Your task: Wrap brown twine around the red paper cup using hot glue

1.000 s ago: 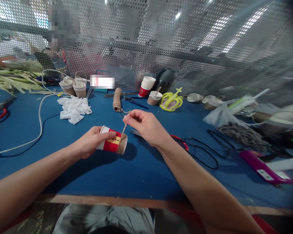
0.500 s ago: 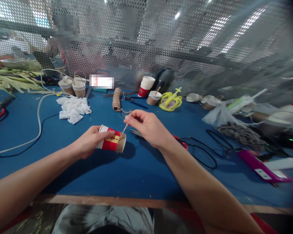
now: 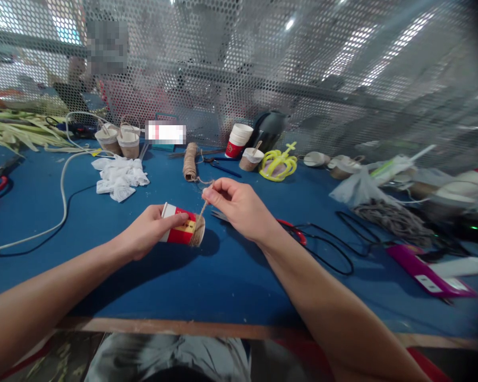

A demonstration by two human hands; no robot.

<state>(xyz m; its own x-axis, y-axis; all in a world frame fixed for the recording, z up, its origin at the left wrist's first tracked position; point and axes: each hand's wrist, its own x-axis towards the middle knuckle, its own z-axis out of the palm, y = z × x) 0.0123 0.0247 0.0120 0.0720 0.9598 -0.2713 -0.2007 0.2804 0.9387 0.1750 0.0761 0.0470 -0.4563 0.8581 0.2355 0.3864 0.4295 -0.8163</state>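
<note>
My left hand (image 3: 151, 229) is closed around a red and white paper cup (image 3: 178, 237), held on its side above the blue table, thumb on the printed band. Brown twine (image 3: 198, 233) is wound about the cup's right end. Between thumb and fingers, my right hand (image 3: 235, 204) pinches the twine, which runs taut from the cup up to the fingertips. From there a slack length leads back to a twine roll (image 3: 190, 163) lying behind. Scissors (image 3: 292, 231) with red handles lie partly hidden under my right hand and wrist.
Crumpled white gloves (image 3: 120, 178) and twine-wrapped cups (image 3: 128, 144) sit at the left. Stacked paper cups (image 3: 239, 140) and a yellow crown-shaped piece (image 3: 279, 163) stand at the back. A black cable (image 3: 334, 261), grey rope (image 3: 390, 220) and purple packet (image 3: 426, 273) lie right. A perforated metal screen (image 3: 223, 69) rises behind.
The cup has turned slightly in my left hand, tilting its twine-wound end a little. My right hand keeps its pinch on the twine in nearly the same place.
</note>
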